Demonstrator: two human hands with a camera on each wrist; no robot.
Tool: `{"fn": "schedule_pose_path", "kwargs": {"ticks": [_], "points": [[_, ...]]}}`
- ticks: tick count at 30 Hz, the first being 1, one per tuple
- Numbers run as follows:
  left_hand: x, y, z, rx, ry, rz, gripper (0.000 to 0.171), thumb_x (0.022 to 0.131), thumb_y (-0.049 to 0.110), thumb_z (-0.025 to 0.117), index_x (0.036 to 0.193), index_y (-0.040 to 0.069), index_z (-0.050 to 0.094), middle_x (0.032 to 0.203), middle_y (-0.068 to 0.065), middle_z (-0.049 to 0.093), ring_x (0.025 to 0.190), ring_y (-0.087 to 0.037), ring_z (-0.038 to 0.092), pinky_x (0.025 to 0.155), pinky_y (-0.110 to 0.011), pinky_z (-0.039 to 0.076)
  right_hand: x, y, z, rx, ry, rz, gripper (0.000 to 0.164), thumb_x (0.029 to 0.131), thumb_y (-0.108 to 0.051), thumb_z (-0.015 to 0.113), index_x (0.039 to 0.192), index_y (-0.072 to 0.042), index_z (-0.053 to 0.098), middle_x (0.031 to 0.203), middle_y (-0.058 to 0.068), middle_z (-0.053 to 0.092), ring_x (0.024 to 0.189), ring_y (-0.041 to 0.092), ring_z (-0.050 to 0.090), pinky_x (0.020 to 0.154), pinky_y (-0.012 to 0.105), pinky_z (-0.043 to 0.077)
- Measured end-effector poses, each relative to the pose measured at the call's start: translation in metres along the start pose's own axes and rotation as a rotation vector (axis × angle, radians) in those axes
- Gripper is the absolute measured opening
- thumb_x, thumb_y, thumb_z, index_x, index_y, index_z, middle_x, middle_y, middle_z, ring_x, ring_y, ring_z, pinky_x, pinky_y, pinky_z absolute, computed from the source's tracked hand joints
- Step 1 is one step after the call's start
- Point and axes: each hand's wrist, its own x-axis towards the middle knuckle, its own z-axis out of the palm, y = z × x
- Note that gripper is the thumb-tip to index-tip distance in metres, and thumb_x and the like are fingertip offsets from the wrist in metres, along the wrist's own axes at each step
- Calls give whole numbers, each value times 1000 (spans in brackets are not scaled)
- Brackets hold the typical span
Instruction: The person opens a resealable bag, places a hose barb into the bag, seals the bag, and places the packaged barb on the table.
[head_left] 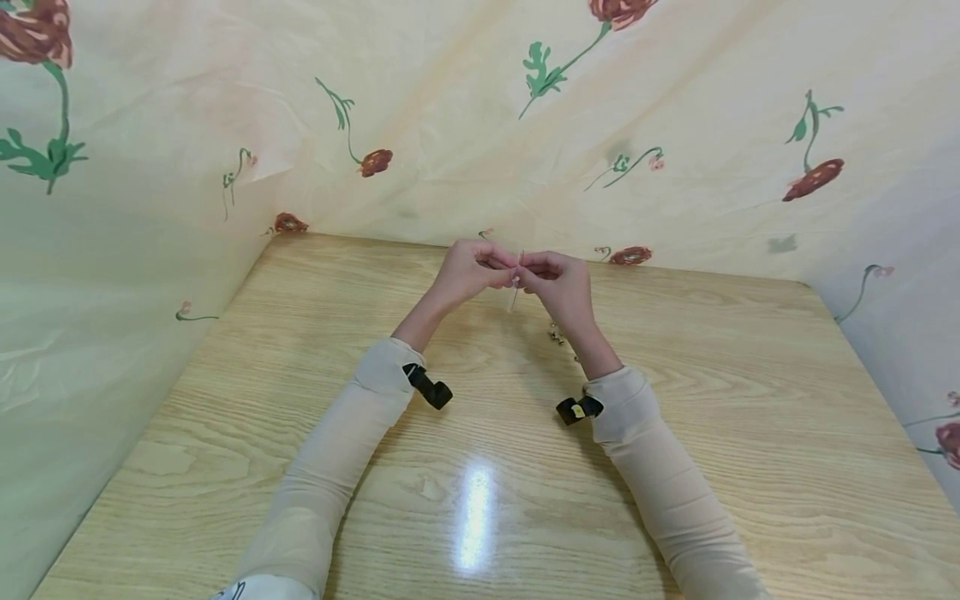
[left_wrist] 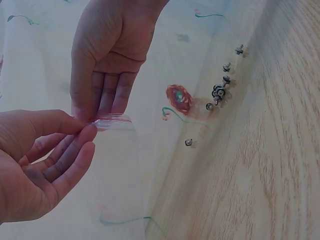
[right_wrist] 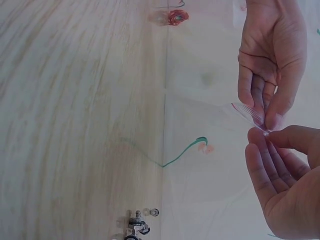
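Note:
A small clear zip bag (left_wrist: 114,121) with a red line along its zip is pinched by both hands above the far part of the table. My left hand (head_left: 467,271) grips one side of its top edge between thumb and fingertips. On the other side, my right hand (head_left: 561,283) pinches the same edge, the fingertips of both hands nearly meeting. In the right wrist view, the zip strip (right_wrist: 244,114) bows outward near the fingertips. Most of the bag is too transparent to make out. Several small metal screws (left_wrist: 218,93) lie on the table below, close to the right hand.
The wooden table (head_left: 465,433) ends at a flower-printed cloth (head_left: 450,125) just behind the hands. More of the cloth hangs at the left and right sides. A black wrist camera (head_left: 429,387) is strapped to the left sleeve, and another camera (head_left: 577,410) to the right sleeve.

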Motion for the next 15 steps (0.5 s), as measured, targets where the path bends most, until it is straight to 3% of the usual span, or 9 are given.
{"fn": "schedule_pose_path", "kwargs": {"ticks": [7,15], "points": [[1,0,1,6,-2,17,16,87,-2,74,102,-6,77,95,-19,76,73,-7,70,72,-29,60,-1,0,1,13,8,9,22,93,-11,72,107,7,75,102,31,72,74,4,68,70,19,57],[1,0,1,9,-10,33,15,86,-3,74,101,-7,77,95,-21,76,72,-7,70,71,-28,60,0,0,1,8,17,1,20,93,-8,72,104,8,74,99,31,72,72,3,68,67,18,57]]}}
